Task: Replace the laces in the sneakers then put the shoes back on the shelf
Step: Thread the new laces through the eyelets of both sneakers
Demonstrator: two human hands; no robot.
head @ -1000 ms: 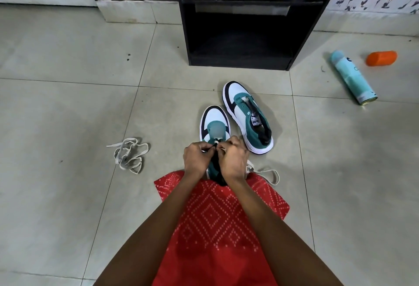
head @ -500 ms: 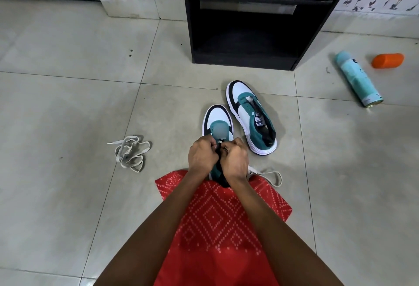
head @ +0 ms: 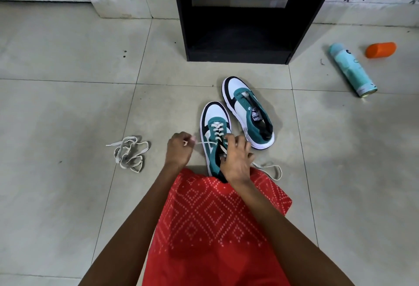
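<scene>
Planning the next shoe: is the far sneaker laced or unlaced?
Unlaced: the far sneaker shows no lace crossing its exposed tongue.

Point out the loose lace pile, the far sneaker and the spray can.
loose lace pile (head: 129,153), head view, middle of tangle
far sneaker (head: 238,88), head view, white toe cap
spray can (head: 352,70), head view, middle of body
</scene>
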